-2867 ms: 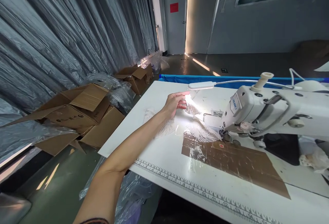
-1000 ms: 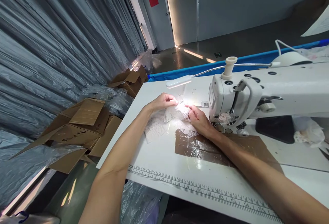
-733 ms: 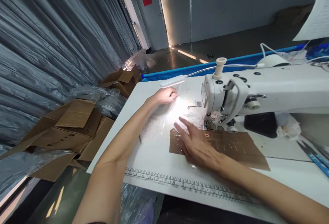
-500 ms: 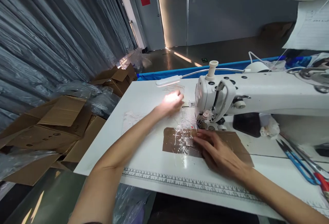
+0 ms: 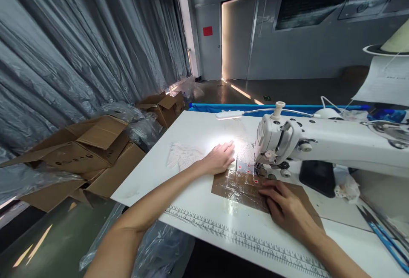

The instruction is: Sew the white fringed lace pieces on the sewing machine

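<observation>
On the white sewing table, my left hand (image 5: 220, 158) lies flat, fingers stretched out, at the edge of thin, sheer whitish fabric (image 5: 244, 148) left of the needle area. Glare from the lamp blurs its fingertips. A brown sheet (image 5: 238, 188) with a shiny clear covering lies in front of the presser foot; small red marks (image 5: 248, 171) show on and just beyond its far edge. My right hand (image 5: 286, 205) rests on the sheet's right part, fingers apart and slightly bent. Close beyond it stands the white sewing machine (image 5: 335, 139); its needle tip cannot be made out.
More whitish sheer fabric (image 5: 183, 155) lies to the left. A lit lamp (image 5: 229, 115) hangs over the table's back. Blue-handled scissors (image 5: 388, 237) lie at the right, a printed ruler (image 5: 223, 231) runs along the front edge. Cardboard boxes (image 5: 86, 154) stand on the left.
My left hand has come nearer to the brown sheet and its closed fingers have flattened out. Red marks now show near the needle. The camera view has tilted up.
</observation>
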